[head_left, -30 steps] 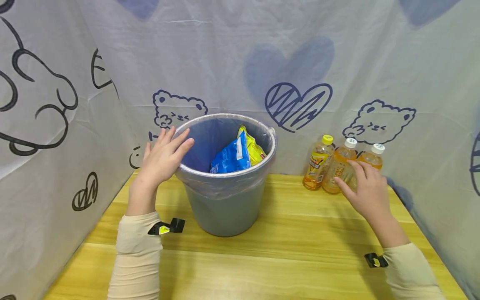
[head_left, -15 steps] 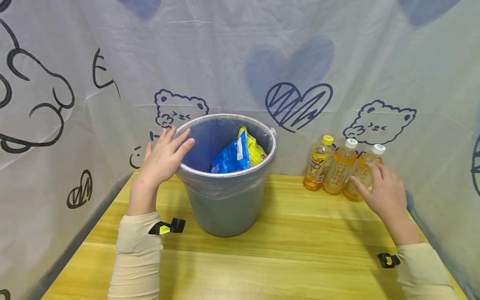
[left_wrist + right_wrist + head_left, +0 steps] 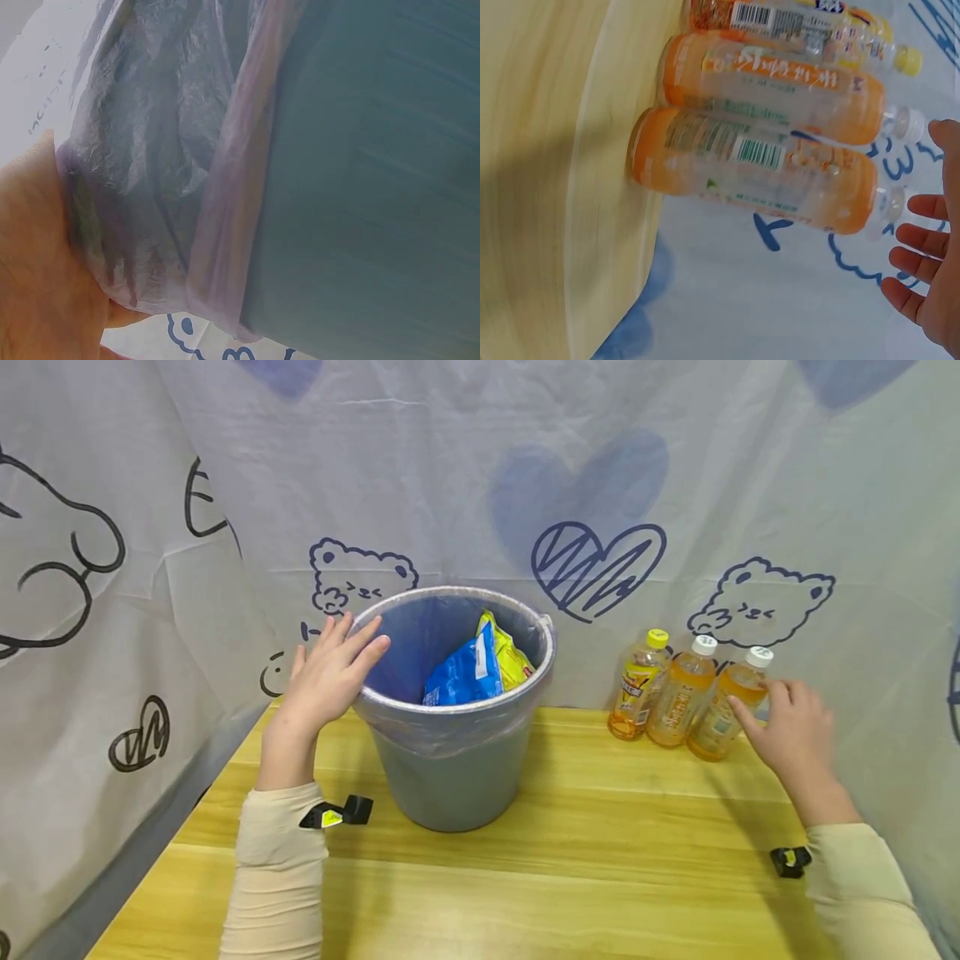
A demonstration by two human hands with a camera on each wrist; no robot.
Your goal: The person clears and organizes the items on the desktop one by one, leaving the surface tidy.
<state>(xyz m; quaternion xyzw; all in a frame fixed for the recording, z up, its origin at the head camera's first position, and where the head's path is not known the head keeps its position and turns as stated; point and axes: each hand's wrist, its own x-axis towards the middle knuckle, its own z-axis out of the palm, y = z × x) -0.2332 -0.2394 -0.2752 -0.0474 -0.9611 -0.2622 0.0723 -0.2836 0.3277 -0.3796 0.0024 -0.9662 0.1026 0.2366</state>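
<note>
My left hand [image 3: 324, 675] rests against the left rim of a grey trash bin [image 3: 453, 777], fingers spread and straight. In the left wrist view its palm [image 3: 45, 255] lies along the bin's edge, over the clear plastic liner [image 3: 150, 165]. My right hand [image 3: 797, 727] is just right of a white-capped bottle [image 3: 726, 714] of orange drink, thumb and fingers apart. Beside it stand another white-capped bottle [image 3: 681, 702] and a yellow-capped bottle [image 3: 637, 689]. The right wrist view has the fingers [image 3: 922, 240] near the caps, holding nothing.
A blue packet [image 3: 467, 672] and a yellow packet [image 3: 510, 660] lie inside the bin. The wooden table [image 3: 600, 860] carries the bin and bottles. A printed cloth [image 3: 450, 468] hangs close behind and on both sides.
My right hand has moved rightward, from in front of the two white-capped bottles to the right side of the outermost one. My left hand stays at the bin's rim.
</note>
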